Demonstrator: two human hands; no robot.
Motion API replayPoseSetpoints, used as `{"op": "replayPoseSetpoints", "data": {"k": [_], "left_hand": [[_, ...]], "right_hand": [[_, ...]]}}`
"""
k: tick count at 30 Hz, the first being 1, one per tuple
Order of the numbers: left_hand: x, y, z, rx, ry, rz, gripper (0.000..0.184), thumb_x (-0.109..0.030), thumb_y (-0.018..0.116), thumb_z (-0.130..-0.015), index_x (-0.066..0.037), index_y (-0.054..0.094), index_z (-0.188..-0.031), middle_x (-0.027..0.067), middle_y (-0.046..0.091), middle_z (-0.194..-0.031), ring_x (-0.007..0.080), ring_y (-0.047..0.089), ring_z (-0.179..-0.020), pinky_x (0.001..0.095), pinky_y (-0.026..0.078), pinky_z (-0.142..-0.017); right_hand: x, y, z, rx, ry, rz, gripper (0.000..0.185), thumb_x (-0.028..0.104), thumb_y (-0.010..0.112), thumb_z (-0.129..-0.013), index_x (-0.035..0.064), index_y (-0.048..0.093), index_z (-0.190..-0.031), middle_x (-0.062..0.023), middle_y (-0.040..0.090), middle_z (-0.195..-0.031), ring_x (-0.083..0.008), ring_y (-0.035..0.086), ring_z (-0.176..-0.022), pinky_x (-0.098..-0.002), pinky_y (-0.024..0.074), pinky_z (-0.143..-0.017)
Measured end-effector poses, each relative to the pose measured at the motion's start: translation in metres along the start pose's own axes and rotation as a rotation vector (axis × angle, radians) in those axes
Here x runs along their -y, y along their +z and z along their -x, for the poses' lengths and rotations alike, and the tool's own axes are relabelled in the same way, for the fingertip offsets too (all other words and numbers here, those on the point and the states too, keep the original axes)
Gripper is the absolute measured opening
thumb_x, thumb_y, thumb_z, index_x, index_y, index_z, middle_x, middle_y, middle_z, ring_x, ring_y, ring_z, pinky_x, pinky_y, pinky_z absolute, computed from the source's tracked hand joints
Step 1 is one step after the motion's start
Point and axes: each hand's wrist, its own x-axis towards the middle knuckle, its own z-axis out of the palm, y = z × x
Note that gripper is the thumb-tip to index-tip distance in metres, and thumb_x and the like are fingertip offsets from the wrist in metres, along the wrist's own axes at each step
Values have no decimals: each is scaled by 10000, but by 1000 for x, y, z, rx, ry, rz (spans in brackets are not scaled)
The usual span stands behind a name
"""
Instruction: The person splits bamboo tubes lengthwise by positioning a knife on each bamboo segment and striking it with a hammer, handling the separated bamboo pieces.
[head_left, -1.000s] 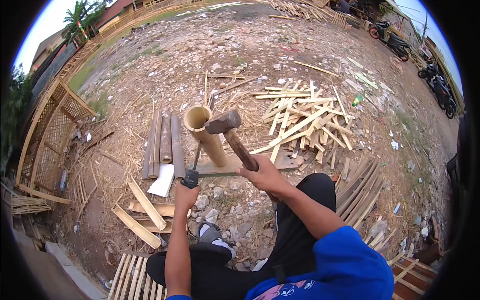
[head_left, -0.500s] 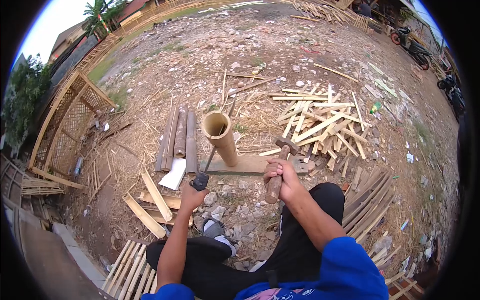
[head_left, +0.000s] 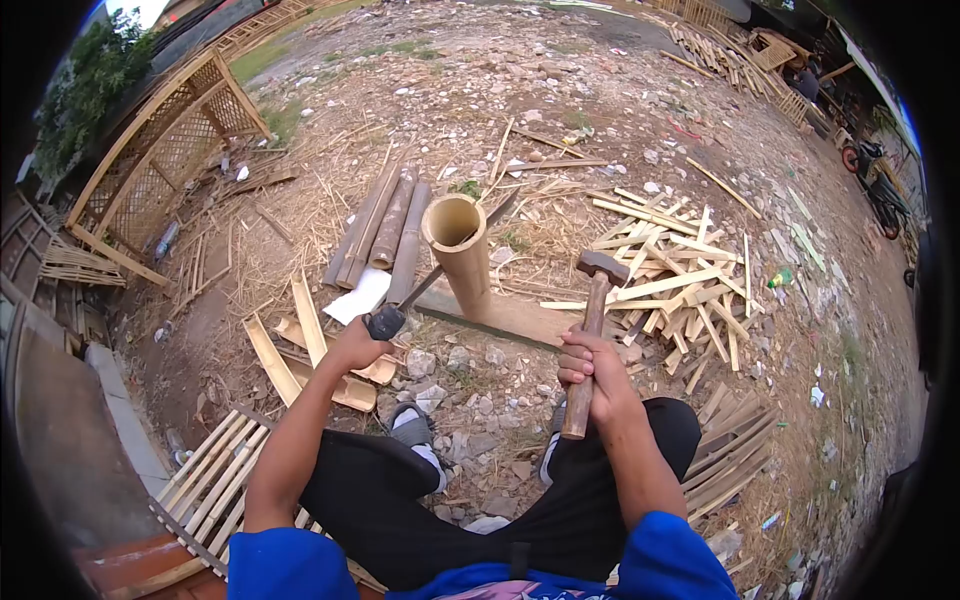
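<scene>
My left hand is closed around the black handle of a long blade. The blade runs up to the right behind a bamboo tube, and its tip shows beyond the tube. This thick, hollow tube stands upright on a wooden board, open end up. In my right hand is a hammer with a wooden handle, its metal head up, to the right of the tube and apart from it.
Dark bamboo poles lie left of the tube, split halves nearer me. Pale strips are piled right, darker strips below them. A lattice panel leans far left. Motorbikes and a person are far right.
The hammer has moved down and right, away from the tube's top. My left hand has swung the handle out left, so the blade slants more. The view has turned.
</scene>
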Motion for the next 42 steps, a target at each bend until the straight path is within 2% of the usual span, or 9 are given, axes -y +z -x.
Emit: {"op": "replayPoseSetpoints", "data": {"k": [5, 9, 14, 25, 32, 33, 35, 39, 42], "left_hand": [[19, -14, -15, 13, -75, 104, 458, -110, 800, -632, -5, 534, -990, 60, 584, -705, 142, 513, -495, 310, 418, -457], [1, -23, -6, 46, -79, 36, 526, -250, 785, -621, 27, 618, -1036, 166, 675, -940, 285, 632, -849, 362, 494, -813], [2, -16, -13, 38, 13, -52, 535, -272, 778, -621, 45, 634, -1027, 193, 681, -924, 307, 649, -849, 377, 504, -793], [-14, -20, -10, -20, 30, 81, 350, -219, 733, -657, 44, 646, -870, 180, 672, -799, 288, 641, -745, 386, 502, -721], [-20, -28, 3, 16, -48, -5, 475, -225, 747, -642, 44, 617, -1011, 159, 665, -892, 269, 622, -816, 367, 495, -797], [-23, -25, 4, 12, -63, -26, 476, -225, 749, -640, 44, 620, -1012, 158, 667, -897, 268, 623, -817, 364, 495, -802], [-17, -20, -2, 52, 42, -13, 470, -227, 746, -643, 37, 626, -1013, 157, 667, -903, 264, 622, -823, 360, 494, -806], [-8, -12, -6, 57, 48, 14, 426, -205, 730, -651, 25, 624, -993, 151, 661, -897, 257, 617, -815, 360, 490, -797], [-18, -16, -2, 37, 94, 13, 388, -186, 722, -648, 18, 618, -961, 131, 654, -852, 252, 606, -759, 371, 493, -750]], "right_hand": [[-29, 1, -22, -229, -347, 745, 219, 71, 658, -868, 81, 439, -877, 42, 383, -604, -71, 400, -433, -249, 362, -396], [-16, 3, -44, -262, -610, 1321, 289, 143, 683, -852, -32, 532, -1025, -56, 521, -670, -171, 546, -538, -332, 445, -505], [14, 48, -54, -237, -964, 1564, 256, 122, 631, -815, -41, 568, -1002, -161, 551, -700, -287, 548, -624, -389, 454, -618], [23, 21, -100, -181, -638, 1997, 359, 50, 564, -727, 1, 623, -1079, -289, 650, -936, -456, 626, -933, -483, 486, -828], [26, 80, -65, -218, -862, 1651, 421, 70, 579, -774, -9, 583, -1187, -208, 617, -812, -331, 618, -757, -412, 475, -728], [33, 91, -58, -142, -978, 1537, 230, 51, 601, -820, -12, 562, -1038, -7, 521, -701, -88, 472, -597, -280, 384, -535], [42, 119, -39, -109, -1009, 1455, 149, 53, 608, -842, -8, 560, -970, 28, 478, -646, -54, 438, -550, -254, 344, -487], [34, 67, -85, -94, -1101, 1332, 108, 64, 578, -839, -32, 544, -877, -52, 493, -634, -122, 452, -563, -324, 386, -542], [32, 20, -103, -272, -665, 1844, 287, 80, 568, -739, 26, 618, -1017, -253, 640, -836, -428, 637, -852, -474, 475, -784]]}}
